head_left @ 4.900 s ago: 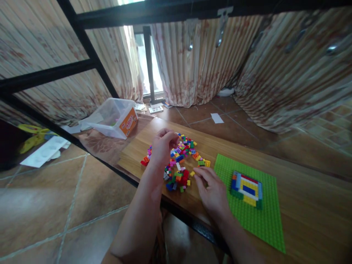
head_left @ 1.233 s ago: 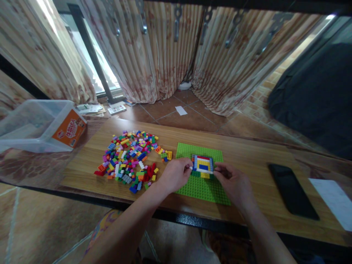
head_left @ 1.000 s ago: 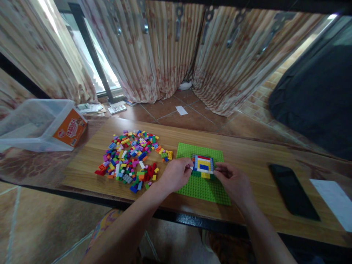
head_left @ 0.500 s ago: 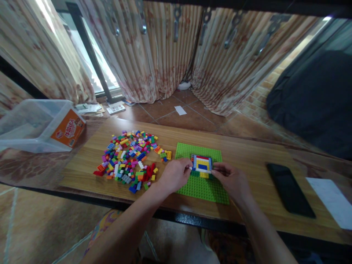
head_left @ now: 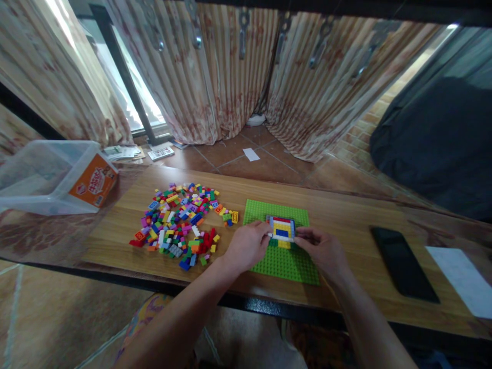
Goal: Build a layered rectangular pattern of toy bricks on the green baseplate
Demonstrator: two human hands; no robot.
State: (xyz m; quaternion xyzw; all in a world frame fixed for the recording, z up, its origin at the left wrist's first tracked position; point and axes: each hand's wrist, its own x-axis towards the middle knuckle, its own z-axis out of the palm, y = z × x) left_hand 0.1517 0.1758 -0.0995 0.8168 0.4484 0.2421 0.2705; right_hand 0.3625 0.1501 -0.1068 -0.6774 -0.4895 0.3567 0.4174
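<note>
A rectangular brick structure (head_left: 283, 225) in red, white, yellow and blue rises from a green baseplate (head_left: 288, 266). Green and yellow bricks line its near side. My left hand (head_left: 248, 246) is closed at the structure's left side, with a small white brick (head_left: 269, 234) pinched between thumb and fingertips. That brick is at the near left corner; whether it is pressed on cannot be told. Opposite, my right hand (head_left: 325, 251) has its thumb and fingers against the structure's right edge, gripping it there. The fingers partly cover both sides of the structure.
Left of the baseplate, a pile of loose coloured bricks (head_left: 171, 220) spreads over the wooden board (head_left: 346, 215). A clear plastic bin (head_left: 49, 177) with an orange label stands at far left. To the right lie a black phone (head_left: 403, 264) and a white paper (head_left: 461, 279).
My left hand has moved slightly right, bringing the white brick against the structure's near left corner. My right hand stays at the right edge. The camera view has shifted slightly.
</note>
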